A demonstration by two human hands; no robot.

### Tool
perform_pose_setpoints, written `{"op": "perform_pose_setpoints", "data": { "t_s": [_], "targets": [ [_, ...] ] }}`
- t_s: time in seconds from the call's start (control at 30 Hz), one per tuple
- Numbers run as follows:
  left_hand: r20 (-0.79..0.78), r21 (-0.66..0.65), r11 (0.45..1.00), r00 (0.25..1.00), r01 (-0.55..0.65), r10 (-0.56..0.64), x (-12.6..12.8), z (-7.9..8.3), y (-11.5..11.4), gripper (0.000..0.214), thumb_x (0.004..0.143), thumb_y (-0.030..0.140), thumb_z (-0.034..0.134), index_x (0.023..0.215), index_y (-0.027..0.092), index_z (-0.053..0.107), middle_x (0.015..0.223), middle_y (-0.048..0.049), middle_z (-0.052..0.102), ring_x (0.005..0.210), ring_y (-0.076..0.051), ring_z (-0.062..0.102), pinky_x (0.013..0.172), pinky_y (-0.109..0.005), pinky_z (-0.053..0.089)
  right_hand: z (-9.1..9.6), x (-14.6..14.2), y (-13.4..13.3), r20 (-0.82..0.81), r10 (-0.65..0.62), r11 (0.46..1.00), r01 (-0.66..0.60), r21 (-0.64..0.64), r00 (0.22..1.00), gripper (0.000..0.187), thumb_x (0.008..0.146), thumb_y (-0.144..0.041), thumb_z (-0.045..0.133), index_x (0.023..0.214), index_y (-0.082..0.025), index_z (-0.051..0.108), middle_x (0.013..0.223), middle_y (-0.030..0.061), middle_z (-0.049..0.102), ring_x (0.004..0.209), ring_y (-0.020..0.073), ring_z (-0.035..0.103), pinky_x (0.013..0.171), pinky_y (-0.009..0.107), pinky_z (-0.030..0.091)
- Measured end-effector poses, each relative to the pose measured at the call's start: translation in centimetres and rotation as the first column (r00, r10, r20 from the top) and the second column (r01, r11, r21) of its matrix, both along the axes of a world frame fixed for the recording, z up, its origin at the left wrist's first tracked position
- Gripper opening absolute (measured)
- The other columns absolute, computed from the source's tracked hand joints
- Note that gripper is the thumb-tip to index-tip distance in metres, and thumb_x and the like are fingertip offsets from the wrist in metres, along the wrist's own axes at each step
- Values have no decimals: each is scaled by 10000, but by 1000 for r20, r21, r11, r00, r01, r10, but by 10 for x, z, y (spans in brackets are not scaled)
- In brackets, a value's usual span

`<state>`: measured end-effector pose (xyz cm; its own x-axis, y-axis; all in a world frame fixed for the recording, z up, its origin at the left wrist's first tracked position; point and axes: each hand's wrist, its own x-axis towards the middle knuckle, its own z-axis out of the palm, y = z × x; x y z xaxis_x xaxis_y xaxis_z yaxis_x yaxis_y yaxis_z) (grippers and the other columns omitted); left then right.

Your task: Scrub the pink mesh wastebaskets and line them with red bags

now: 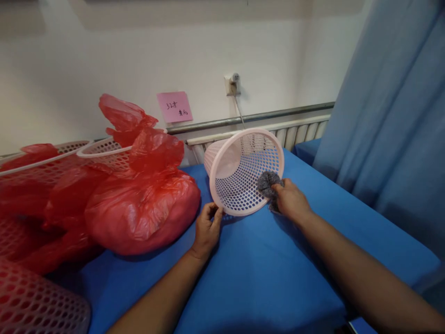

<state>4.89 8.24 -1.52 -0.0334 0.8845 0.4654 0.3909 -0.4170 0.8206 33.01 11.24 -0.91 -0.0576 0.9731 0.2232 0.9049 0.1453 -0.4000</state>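
A pale pink perforated plastic wastebasket [225,160] lies tilted on its side on the blue-covered surface [257,278], its round mouth facing me. My left hand [207,227] pinches the lower left of its rim between thumb and fingers. On the right side, my right hand [292,199] is closed around a fuzzy grey cloth [267,183]. Part of that cloth reaches over the rim into the mouth, and another part hangs outside below it. Whether the cloth presses on the basket wall, I cannot tell.
Left of the wastebasket sits a bulging red plastic bag [142,213]. More perforated baskets with red bags stand behind it, and another basket [52,297] fills the lower left corner. A radiator [302,132], wall socket [232,86] and pink note [174,106] are behind; a blue curtain [389,102] hangs right.
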Motion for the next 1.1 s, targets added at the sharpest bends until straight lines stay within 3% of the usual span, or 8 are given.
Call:
{"op": "perform_pose_setpoints", "data": {
  "t_s": [0.17, 0.3, 0.4, 0.57, 0.67, 0.83, 1.0, 1.1],
  "targets": [
    [-92, -159, 963, 967, 219, -236, 10, -14, 1, 261, 905, 368, 598, 1076, 178, 647, 1048, -67, 736, 948, -205, 691, 880, -358, 545, -11, -39, -19, -148, 269, 959, -279, -48, 952, 466, 840, -483, 699, 1224, -224, 644, 1246, 102, 518, 1081, 232, 592, 997, 365, 461],
    [-136, -156, 963, 961, 219, -241, 8, -13, 1, 254, 928, 377, 558, 1045, 179, 664, 1026, -69, 742, 955, -219, 692, 894, -374, 538, -12, -50, -21, -214, 332, 938, -345, -22, 919, 244, 849, -362, 681, 1047, -221, 661, 1311, 84, 509, 1103, 211, 582, 968, 333, 467],
    [-154, -44, 996, 984, 79, -85, 2, -3, -1, 227, 936, 387, 552, 961, 180, 641, 911, -43, 716, 855, -193, 671, 819, -328, 531, -6, -37, -9, -94, 190, 980, -194, -45, 977, 164, 840, -222, 621, 1001, -202, 646, 1124, 74, 590, 961, 195, 608, 865, 301, 475],
    [-125, 25, 1000, 992, -17, 20, -1, 1, -4, 220, 942, 396, 556, 933, 180, 594, 853, -23, 671, 791, -164, 636, 771, -298, 515, 3, -15, 5, 63, -104, 994, 103, 23, 993, 524, 904, -186, 504, 1427, -190, 467, 1226, 166, 563, 1014, 278, 612, 851, 376, 477],
    [-119, -26, 996, 989, 82, -85, 5, -12, -1, 226, 936, 381, 571, 1025, 176, 603, 950, -46, 695, 869, -180, 659, 826, -324, 533, -1, -28, -8, 49, 93, 995, -92, -23, 994, 548, 909, -195, 505, 1456, -207, 468, 1279, 163, 558, 1079, 280, 610, 906, 382, 484],
    [-93, -172, 955, 961, 243, -262, 9, -26, 5, 275, 921, 391, 574, 1074, 172, 638, 1038, -83, 732, 957, -225, 690, 889, -387, 550, -11, -55, -24, -181, 477, 876, -481, 28, 860, 566, 833, -207, 635, 1391, -249, 554, 1346, 76, 578, 1213, 202, 575, 1040, 308, 458],
    [-69, -26, 999, 997, 41, -43, 3, -5, 0, 241, 930, 407, 567, 950, 175, 630, 892, -42, 713, 827, -185, 673, 797, -324, 544, -10, -20, 3, -72, 144, 989, -143, 25, 987, 485, 843, -109, 526, 1314, -178, 621, 1506, 139, 463, 1221, 293, 579, 1056, 442, 455],
    [-35, 18, 1000, 999, -12, 13, 5, -2, -2, 244, 931, 409, 569, 954, 171, 616, 870, -34, 697, 802, -168, 661, 786, -305, 535, -8, -6, 11, -12, 37, 999, -36, 36, 999, 494, 848, -96, 478, 1319, -156, 614, 1529, 161, 435, 1200, 325, 589, 1043, 497, 454]
  ]
}}
